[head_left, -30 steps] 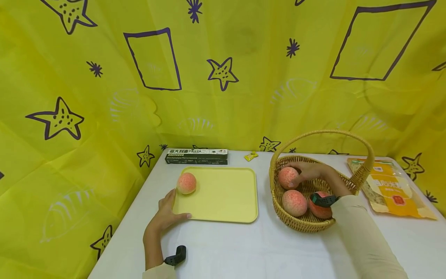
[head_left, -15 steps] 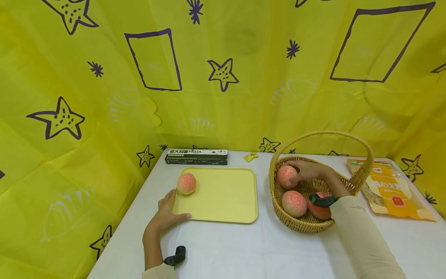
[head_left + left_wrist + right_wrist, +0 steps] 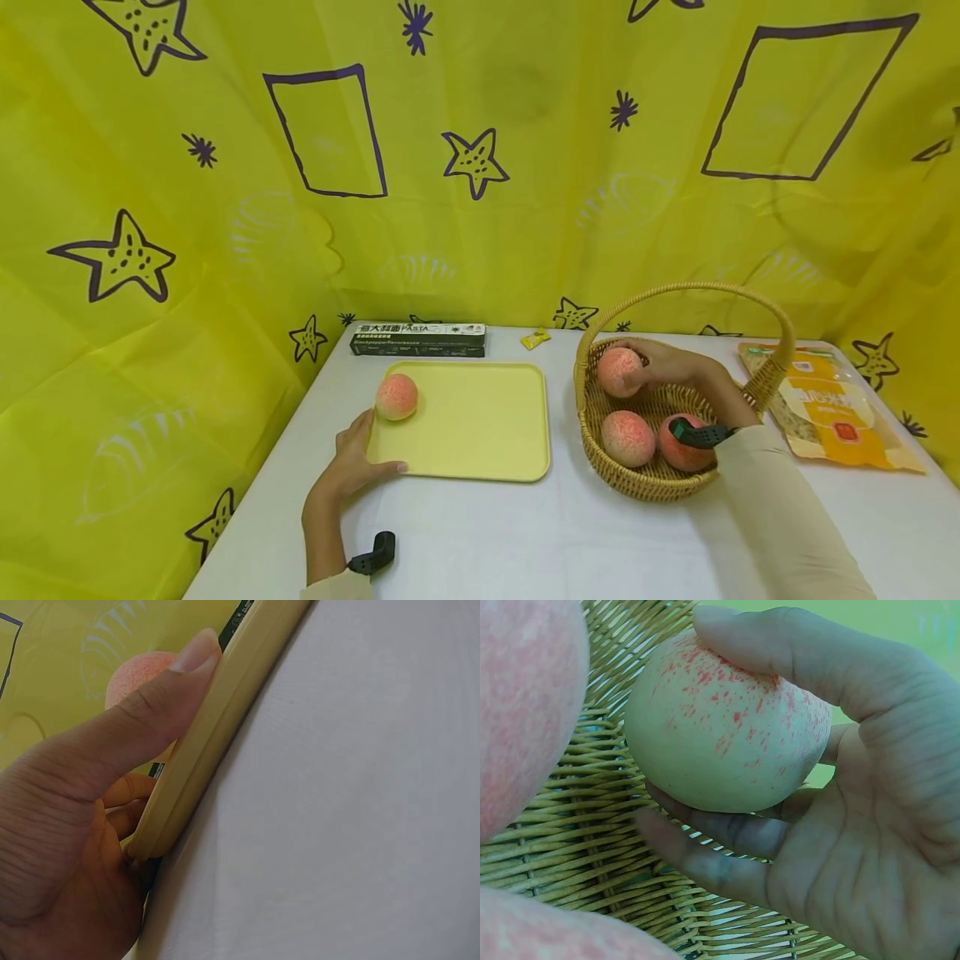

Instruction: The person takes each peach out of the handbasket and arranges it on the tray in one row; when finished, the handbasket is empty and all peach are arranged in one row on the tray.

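Peaches (image 3: 627,438), four, three in one basket (image 3: 648,487), right hand (image 3: 666,365) clasping one, one on tray (image 3: 472,429), left hand (image 3: 352,462) touching tray

The head view is taken from above the near side of the table (image 3: 480,533), faced forward and down over the tray (image 3: 480,425) and the basket (image 3: 652,490). The left wrist view is taken close beside the left hand (image 3: 67,817), faced toward the far curtain (image 3: 45,682); the tray peach (image 3: 139,671) is shared with the head view. The right wrist view is taken close to the right hand (image 3: 870,780), faced into the basket; the held peach (image 3: 720,735) is likewise shared.
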The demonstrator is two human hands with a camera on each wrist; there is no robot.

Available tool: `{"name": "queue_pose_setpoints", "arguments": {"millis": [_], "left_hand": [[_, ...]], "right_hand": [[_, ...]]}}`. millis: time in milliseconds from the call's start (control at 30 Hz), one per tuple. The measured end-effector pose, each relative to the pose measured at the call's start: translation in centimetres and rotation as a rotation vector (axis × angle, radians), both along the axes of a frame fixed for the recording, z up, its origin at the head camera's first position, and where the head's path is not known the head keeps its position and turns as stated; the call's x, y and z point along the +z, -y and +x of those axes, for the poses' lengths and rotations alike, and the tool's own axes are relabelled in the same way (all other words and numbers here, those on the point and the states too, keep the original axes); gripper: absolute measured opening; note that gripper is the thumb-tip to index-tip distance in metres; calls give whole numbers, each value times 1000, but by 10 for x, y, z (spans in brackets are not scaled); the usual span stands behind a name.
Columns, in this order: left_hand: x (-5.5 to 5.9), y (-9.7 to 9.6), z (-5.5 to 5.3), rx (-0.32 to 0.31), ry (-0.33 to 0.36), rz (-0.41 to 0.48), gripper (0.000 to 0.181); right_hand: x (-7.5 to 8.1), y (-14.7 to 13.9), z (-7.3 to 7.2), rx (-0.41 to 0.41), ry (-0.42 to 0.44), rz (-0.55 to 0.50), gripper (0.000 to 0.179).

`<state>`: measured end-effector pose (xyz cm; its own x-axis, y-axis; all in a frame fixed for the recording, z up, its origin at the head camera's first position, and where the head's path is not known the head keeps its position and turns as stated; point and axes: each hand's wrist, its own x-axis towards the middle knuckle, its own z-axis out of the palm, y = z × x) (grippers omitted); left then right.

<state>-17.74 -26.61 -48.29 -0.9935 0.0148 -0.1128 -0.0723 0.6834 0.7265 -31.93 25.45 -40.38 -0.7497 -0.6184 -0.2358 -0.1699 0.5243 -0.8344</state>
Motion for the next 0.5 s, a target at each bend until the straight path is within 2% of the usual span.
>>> {"name": "queue_pose_setpoints", "arguments": {"millis": [100, 200, 500], "left_hand": [[1, -1, 1, -1, -5, -2, 120], [1, -1, 1, -3, -13, -10, 120], [2, -1, 0, -18, -19, -18, 119]], "right_hand": [[-2, -3, 0, 6, 99, -104, 69], [-4, -7, 0, 15, 153, -189, 67], [-6, -15, 2, -59, 135, -228, 74]]}}
